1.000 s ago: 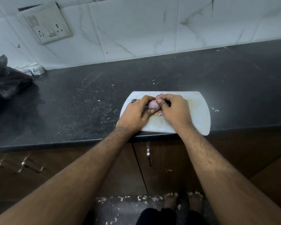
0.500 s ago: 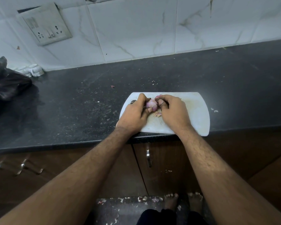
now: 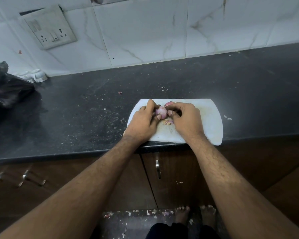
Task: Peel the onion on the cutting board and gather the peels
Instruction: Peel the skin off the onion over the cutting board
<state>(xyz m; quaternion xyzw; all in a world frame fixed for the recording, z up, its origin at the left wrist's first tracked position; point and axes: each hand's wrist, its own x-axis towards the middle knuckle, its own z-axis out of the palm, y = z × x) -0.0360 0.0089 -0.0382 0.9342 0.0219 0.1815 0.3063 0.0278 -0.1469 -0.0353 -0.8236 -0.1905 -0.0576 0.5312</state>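
Note:
A small pinkish-purple onion (image 3: 161, 111) sits between both hands over the white cutting board (image 3: 209, 121) at the counter's front edge. My left hand (image 3: 143, 120) grips the onion from the left, thumb and fingers curled round it. My right hand (image 3: 185, 119) holds it from the right, fingertips pinching at its skin. A few pale peel scraps (image 3: 168, 122) lie on the board just below the onion, and a pink piece (image 3: 169, 102) shows behind my right fingers.
The black stone counter (image 3: 76, 114) is strewn with crumbs and bits of peel. A black plastic bag (image 3: 5, 87) lies at the far left. A switch socket (image 3: 50, 27) hangs on the tiled wall. Cabinet handles (image 3: 157, 169) are below; peels litter the floor.
The onion has turned slightly in my hands and more of its pink surface shows between my fingers. Both hands stay on it over the board.

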